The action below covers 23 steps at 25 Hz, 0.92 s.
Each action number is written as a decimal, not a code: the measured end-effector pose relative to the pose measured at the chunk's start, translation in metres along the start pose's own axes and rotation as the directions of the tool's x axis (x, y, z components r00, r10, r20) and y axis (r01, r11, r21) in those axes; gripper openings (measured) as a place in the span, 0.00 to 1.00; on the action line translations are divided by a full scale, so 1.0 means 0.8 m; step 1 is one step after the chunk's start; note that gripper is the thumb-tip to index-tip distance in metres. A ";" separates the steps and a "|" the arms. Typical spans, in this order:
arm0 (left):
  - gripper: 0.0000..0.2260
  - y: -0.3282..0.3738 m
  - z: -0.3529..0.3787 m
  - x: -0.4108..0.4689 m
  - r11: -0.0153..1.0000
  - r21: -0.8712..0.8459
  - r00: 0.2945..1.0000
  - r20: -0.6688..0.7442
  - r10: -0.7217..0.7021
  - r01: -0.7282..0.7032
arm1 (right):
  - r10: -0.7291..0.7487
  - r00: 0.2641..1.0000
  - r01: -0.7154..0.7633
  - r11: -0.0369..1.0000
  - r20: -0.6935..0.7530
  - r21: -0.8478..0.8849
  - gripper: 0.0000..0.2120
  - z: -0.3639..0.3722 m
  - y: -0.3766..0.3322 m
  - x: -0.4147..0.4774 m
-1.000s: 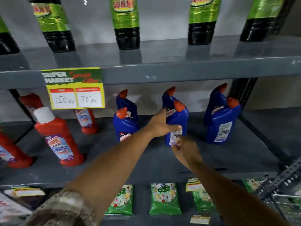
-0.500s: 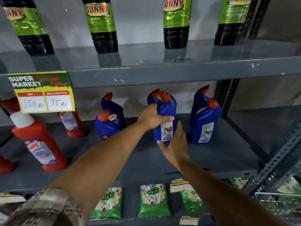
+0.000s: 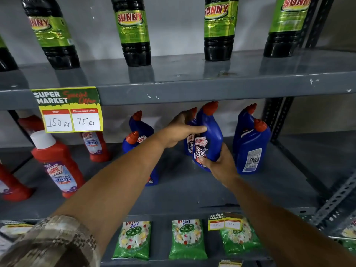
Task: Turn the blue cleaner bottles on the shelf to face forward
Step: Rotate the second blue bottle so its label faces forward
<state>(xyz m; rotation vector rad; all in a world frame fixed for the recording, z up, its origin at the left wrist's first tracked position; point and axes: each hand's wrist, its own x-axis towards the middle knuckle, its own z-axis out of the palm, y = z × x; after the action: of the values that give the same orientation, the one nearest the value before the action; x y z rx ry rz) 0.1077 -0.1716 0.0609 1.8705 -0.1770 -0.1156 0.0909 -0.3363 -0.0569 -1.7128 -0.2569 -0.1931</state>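
Several blue cleaner bottles with orange caps stand in pairs on the grey middle shelf (image 3: pixel 192 191). The middle front bottle (image 3: pixel 211 137) shows its front label turned partly to the left. My left hand (image 3: pixel 180 132) grips its upper body and my right hand (image 3: pixel 219 163) holds its base. Close behind it stands another blue bottle (image 3: pixel 189 145), mostly hidden. The left pair (image 3: pixel 141 128) is partly covered by my left forearm. The right front bottle (image 3: pixel 250 149) shows its back label, with one more behind it (image 3: pixel 243 118).
Red cleaner bottles (image 3: pixel 55 162) stand at the left of the same shelf. A price tag (image 3: pixel 69 109) hangs from the upper shelf, which carries dark bottles with green labels (image 3: pixel 133 29). Green sachets (image 3: pixel 187 238) lie on the lower shelf. A metal upright (image 3: pixel 277 120) stands at the right.
The middle front bottle has turned from showing its white back label to showing its front label. Both hands stayed on it, the right hand shifting to its base.
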 end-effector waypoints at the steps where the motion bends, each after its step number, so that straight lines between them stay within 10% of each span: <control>1: 0.33 -0.004 -0.005 -0.003 0.999 0.002 0.998 0.049 0.035 -0.035 | -0.006 0.996 0.007 1.000 0.087 -0.004 0.35 -0.006 0.003 0.002; 7: 0.21 -0.045 0.014 -0.012 0.989 0.072 0.991 -0.016 0.131 -0.130 | 0.054 0.941 0.019 0.977 0.333 -0.214 0.40 -0.023 0.027 0.013; 20: 0.29 -0.057 0.007 -0.034 0.995 0.087 0.981 -0.190 -0.040 0.058 | 0.215 0.945 -0.138 0.946 0.248 -0.294 0.37 -0.015 0.058 0.006; 23: 0.22 -0.023 0.011 -0.046 0.856 0.461 0.720 -0.509 0.471 -0.235 | 0.122 0.992 -0.109 0.942 0.022 -0.318 0.21 -0.032 0.063 -0.014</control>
<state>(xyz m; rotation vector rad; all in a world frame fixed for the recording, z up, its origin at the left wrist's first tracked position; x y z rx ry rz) 0.0712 -0.1674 0.0403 2.1052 -0.1155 0.8521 0.0950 -0.3693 -0.1038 -2.0465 -0.1603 -0.1164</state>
